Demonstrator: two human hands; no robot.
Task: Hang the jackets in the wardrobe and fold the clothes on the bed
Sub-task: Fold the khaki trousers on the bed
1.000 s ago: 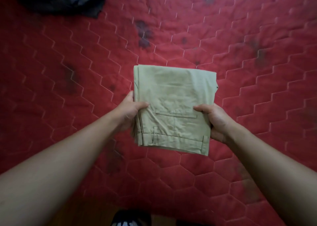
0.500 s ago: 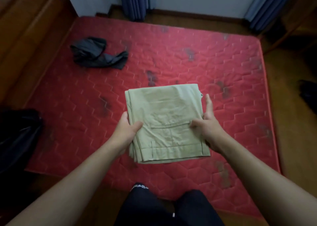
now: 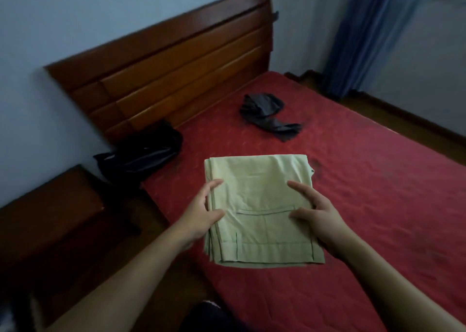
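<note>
Folded khaki trousers [image 3: 262, 213] held at frame centre above the near part of the red mattress [image 3: 378, 193], waistband and back pocket facing up. Left hand [image 3: 201, 215] grips the left edge, thumb on top, fingers [image 3: 213, 184] partly spread along the fold; right hand [image 3: 320, 214] grips the right edge, thumb on the pocket seam, fingers loosely extended over the cloth. Crumpled dark grey garment [image 3: 269, 114] lies on the mattress at 12 o'clock from the trousers, well apart; black jacket [image 3: 143, 152] heaped at 10 o'clock against the wooden headboard [image 3: 164, 66].
</note>
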